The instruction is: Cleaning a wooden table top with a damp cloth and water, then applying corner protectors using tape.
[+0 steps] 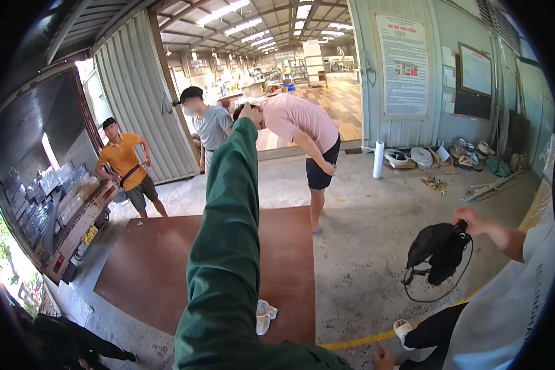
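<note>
My left arm, in a long dark green sleeve, reaches straight out through the middle of the view. At its end my left hand (250, 113) is raised with a finger stretched out and nothing seen in it. Behind the hand, a person in a pink shirt (302, 117) bends forward, their head partly hidden by it. Next to them a person in a grey shirt (216, 122) stands half covered by my sleeve. My right hand is not in view. Under my forearm lies a brown sheet (283, 259) with a clear plastic cup-like item (264, 316) on it.
A person in white at right holds a black bag-like bundle (435, 250) with a dangling cord; a bare hand (385, 357) beside them seems theirs. A person in orange (126, 157) stands by a loaded truck bed (74, 228). A white roll (378, 160) and coiled hoses (420, 157) line the wall.
</note>
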Demonstrator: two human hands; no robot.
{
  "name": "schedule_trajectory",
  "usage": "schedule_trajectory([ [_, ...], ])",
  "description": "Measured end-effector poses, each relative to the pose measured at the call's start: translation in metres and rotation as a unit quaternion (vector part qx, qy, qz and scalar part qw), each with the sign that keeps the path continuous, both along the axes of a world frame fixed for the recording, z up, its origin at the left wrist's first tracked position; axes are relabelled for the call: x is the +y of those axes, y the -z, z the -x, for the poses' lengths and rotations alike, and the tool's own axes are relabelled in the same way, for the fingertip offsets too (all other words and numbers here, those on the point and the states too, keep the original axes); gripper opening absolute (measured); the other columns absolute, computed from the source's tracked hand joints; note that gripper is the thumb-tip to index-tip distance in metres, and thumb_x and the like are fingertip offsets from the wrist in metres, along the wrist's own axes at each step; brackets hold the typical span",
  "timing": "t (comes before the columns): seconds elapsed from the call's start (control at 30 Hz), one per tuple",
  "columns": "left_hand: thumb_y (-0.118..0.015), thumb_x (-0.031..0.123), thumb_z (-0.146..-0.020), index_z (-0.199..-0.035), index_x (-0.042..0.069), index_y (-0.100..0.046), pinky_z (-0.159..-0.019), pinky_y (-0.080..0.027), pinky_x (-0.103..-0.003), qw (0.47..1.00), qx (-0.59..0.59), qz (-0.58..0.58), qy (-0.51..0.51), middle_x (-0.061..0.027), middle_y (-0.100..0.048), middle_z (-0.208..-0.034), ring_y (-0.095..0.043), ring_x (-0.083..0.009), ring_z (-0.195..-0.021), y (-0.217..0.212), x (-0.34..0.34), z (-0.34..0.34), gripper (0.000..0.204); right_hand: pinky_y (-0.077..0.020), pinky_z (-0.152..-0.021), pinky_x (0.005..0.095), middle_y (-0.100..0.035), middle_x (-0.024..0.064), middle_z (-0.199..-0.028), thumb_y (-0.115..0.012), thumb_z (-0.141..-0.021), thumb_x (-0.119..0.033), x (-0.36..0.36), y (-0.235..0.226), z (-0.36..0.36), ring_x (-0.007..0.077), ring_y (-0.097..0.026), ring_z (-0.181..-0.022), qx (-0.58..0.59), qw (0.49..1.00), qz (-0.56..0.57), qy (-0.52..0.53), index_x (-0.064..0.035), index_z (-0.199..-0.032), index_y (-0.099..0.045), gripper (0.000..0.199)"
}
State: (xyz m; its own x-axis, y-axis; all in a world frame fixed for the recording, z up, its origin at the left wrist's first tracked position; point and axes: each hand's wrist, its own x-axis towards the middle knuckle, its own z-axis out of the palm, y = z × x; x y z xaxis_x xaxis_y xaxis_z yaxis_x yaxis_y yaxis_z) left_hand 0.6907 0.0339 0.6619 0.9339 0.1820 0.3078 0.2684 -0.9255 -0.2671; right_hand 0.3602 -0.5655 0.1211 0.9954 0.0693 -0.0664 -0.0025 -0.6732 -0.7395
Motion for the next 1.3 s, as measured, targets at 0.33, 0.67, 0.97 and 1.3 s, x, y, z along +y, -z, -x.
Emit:
schedule_trajectory([
  [0.33, -0.054, 0.003, -0.065, -0.138, 0.006, -0.003, -0.055, -0.048, -0.039, 0.920, -0.181, 0.332, -0.105, -0.0176, -0.059, -0.078, -0.060, -0.0275, -0.070, -0.003, 0.024, -0.017, 0.089, -0.0443, -0.073, 0.0401, -0.054, 0.0141, -0.102, -0.056, -0.081, -0.033, 0.018, -0.009, 0.010, 0.0293, -0.054, -0.088, 0.153, 0.983, 0.101, -0.020, -0.0067, -0.106, -0.053, 0.036],
  [0.67, -0.064, 0.008, -0.054, -0.133, -0.009, -0.005, -0.075, -0.048, -0.035, 0.854, -0.197, 0.475, -0.075, -0.0285, -0.044, -0.119, -0.055, -0.0336, -0.098, -0.013, -0.019, 0.034, 0.100, -0.0437, -0.070, 0.0426, -0.057, 0.0148, -0.094, -0.060, -0.077, -0.036, 0.032, -0.028, 0.015, 0.0320, -0.054, -0.082, 0.062, 0.996, 0.044, 0.038, -0.0080, -0.104, -0.054, 0.040],
  [0.97, -0.057, 0.003, -0.061, -0.138, 0.004, 0.003, -0.053, -0.050, -0.038, 0.860, -0.190, 0.465, -0.093, -0.0196, -0.061, -0.073, -0.061, -0.0293, -0.061, -0.005, 0.015, 0.018, 0.097, -0.0450, -0.075, 0.0403, -0.057, 0.0176, -0.103, -0.059, -0.078, -0.037, 0.016, -0.001, 0.017, 0.0310, -0.056, -0.088, 0.067, 0.998, 0.019, 0.005, -0.0076, -0.115, -0.051, 0.048],
  [1.3, -0.064, 0.016, -0.064, -0.114, 0.002, -0.047, -0.050, -0.049, -0.033, 0.897, -0.098, 0.430, 0.011, -0.0107, -0.060, -0.067, -0.059, -0.0205, -0.055, 0.154, 0.029, 0.038, 0.055, -0.0463, -0.067, 0.0359, -0.060, 0.0133, -0.077, -0.062, -0.072, -0.027, 0.024, -0.015, 0.019, 0.0266, -0.059, -0.073, 0.101, 0.993, 0.035, -0.049, -0.0042, -0.105, -0.056, 0.041],
])
